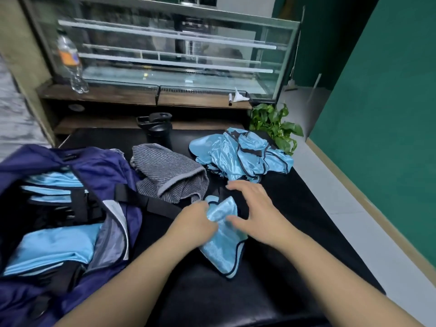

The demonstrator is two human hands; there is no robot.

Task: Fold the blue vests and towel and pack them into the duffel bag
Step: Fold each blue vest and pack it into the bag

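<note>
Shiny light-blue satin vest [223, 241] lies just right of the open navy duffel bag [103, 175], the left hand [197, 219] pinching its upper edge to fold it while the right hand [253, 210] hovers with fingers spread. One grey striped towel [165, 175] and one unfolded vest heap [240, 155] wait beyond the bag; several folded vests [54, 246] are already packed inside it.

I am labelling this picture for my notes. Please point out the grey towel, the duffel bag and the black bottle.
grey towel [165, 171]: head view, on its striped upper face.
duffel bag [103, 166]: head view, on its navy fabric flap.
black bottle [158, 133]: head view, on its body under the lid.
</note>
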